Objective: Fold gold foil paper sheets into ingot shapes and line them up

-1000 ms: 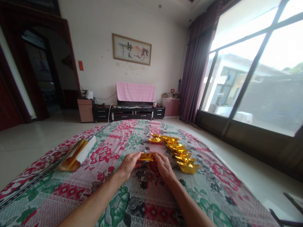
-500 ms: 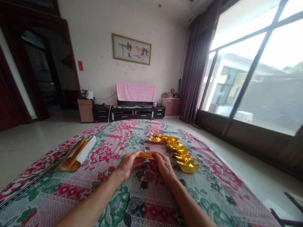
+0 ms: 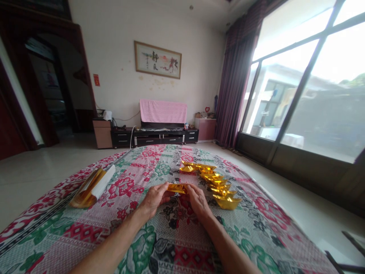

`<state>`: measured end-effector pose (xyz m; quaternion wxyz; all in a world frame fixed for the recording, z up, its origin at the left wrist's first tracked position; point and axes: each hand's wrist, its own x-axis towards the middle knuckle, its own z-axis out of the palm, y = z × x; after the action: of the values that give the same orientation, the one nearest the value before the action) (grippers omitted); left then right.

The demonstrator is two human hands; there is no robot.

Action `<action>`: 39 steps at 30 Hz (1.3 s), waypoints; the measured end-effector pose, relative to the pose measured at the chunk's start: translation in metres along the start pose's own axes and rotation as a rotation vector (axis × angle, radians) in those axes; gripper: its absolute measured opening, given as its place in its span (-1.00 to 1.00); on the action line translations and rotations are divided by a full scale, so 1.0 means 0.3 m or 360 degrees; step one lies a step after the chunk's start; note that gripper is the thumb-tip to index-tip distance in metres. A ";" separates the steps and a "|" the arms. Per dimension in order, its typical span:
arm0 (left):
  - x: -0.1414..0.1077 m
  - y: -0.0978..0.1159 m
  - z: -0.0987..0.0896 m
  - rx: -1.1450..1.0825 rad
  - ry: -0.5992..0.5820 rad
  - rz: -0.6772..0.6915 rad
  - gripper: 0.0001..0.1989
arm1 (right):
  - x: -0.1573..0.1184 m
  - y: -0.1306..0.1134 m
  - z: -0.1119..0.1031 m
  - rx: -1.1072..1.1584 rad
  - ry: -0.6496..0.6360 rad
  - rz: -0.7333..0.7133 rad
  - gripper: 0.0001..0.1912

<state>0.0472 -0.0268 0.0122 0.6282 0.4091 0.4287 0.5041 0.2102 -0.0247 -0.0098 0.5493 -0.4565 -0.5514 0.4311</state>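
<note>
A small piece of folded gold foil paper is stretched between my two hands, above the middle of the table. My left hand pinches its left end with thumb and fingers. At the other end, my right hand grips the paper the same way. Fingertips partly cover both ends. Just right of my right hand stand several folded gold paper ingots in a slanting row, with more pieces at the row's far end.
A curled stack of gold and white paper sheets lies at the left of the table. A flowered cloth covers the round table. Beyond it stand a low black TV cabinet and a pink cloth over a screen. Large windows are at right.
Both hands keep their grip on the gold paper in nearly the same spot. The paper appears tipped slightly; the view has shifted a little.
</note>
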 end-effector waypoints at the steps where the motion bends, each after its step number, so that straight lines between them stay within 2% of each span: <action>1: 0.001 -0.001 0.000 0.0007 0.0003 0.0000 -0.74 | 0.000 0.000 0.000 0.0001 0.0001 0.0000 -0.47; 20: 0.006 -0.013 -0.009 0.0113 -0.0063 0.0066 -0.63 | 0.002 0.009 -0.002 0.0076 -0.0006 0.0001 -0.51; 30: 0.015 -0.032 -0.019 0.0148 -0.0073 0.0111 -0.64 | 0.008 0.020 0.002 0.0032 -0.0002 -0.0034 -0.53; 39: 0.010 -0.022 -0.006 0.0130 -0.0016 0.0101 -0.67 | 0.007 0.020 0.010 -0.0016 0.0073 -0.0034 -0.55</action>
<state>0.0478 -0.0246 0.0051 0.5968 0.4503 0.4327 0.5038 0.2073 -0.0213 -0.0152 0.5641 -0.4632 -0.5455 0.4119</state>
